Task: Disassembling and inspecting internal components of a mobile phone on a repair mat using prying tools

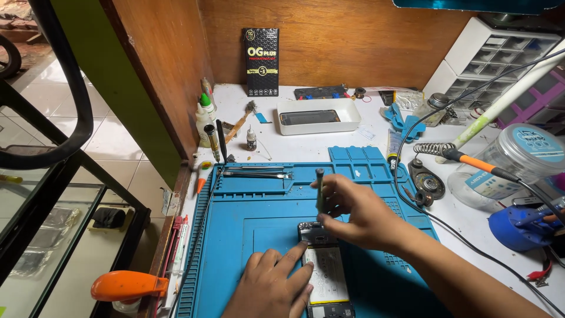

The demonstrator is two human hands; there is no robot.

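Tall black retail box with white and yellow print, upright against the wooden back wall. Clear round tub at the bench's right, bearing light-blue labels on lid and side. Small glue bottle with a pale label, left of the white tray.

Phone repair bench, small workshop. Blue silicone repair mat under both hands, tweezers beyond them, soldering iron on coil stand to the right, small-parts drawer cabinet far right, glue bottles far left.
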